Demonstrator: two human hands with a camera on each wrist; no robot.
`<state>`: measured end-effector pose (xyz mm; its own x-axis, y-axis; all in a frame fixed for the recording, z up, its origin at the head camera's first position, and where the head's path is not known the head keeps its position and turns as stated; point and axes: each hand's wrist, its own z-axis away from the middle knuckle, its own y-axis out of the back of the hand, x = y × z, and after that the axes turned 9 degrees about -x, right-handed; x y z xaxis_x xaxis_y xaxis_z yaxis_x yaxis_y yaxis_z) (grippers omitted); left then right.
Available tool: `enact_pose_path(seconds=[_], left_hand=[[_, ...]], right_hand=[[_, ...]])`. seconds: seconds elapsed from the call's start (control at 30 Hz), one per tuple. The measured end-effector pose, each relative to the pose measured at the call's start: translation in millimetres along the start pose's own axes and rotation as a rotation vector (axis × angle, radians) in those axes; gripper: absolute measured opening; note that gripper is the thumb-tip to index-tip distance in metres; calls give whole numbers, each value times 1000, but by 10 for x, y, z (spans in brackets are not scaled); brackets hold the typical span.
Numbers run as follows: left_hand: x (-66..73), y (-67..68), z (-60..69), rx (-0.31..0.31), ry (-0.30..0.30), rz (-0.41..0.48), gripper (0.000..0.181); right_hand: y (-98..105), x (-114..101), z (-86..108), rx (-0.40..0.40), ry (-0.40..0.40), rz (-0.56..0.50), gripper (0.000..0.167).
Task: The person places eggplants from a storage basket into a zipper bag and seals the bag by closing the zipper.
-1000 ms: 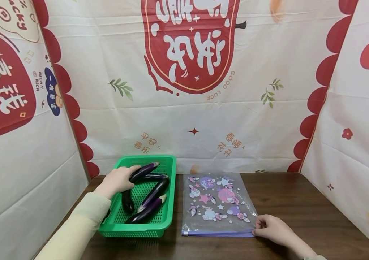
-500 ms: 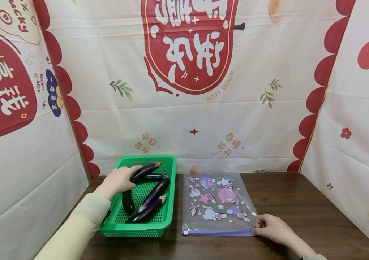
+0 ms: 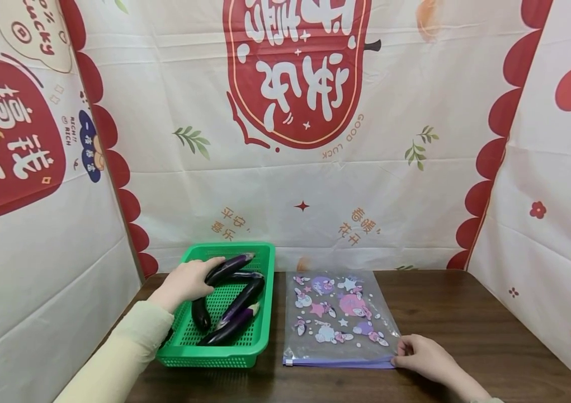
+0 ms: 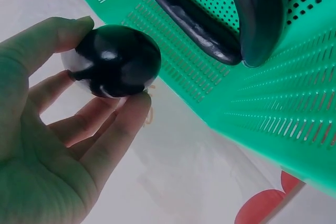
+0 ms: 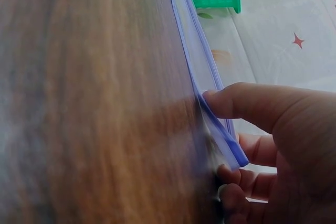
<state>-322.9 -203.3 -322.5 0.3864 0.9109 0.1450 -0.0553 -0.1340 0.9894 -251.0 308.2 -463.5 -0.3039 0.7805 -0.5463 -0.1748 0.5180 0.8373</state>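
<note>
My left hand is over the left side of a green plastic basket. It holds an eggplant there, and the left wrist view shows thumb and fingers curved round the rounded dark end of that eggplant. Beneath and beside it, several more glossy purple eggplants lie in the basket. To the right, a clear zip bag with pink and purple cartoon prints lies flat. My right hand pinches its near right corner, at the purple zip strip.
A white slider sits at the left end of the bag's zip. Dark wood table extends to the right of the bag. Printed white cloth walls enclose the back and both sides.
The view shifts slightly. Both hands stay in about the same places, on the eggplant and on the bag's corner.
</note>
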Motion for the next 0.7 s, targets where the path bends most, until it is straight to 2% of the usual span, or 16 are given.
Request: enact_pose_path(seconds=[0.7], left_hand=[[94, 35, 59, 39, -25, -19, 70]], right_hand=[[-14, 18, 0, 5, 0, 2, 25]])
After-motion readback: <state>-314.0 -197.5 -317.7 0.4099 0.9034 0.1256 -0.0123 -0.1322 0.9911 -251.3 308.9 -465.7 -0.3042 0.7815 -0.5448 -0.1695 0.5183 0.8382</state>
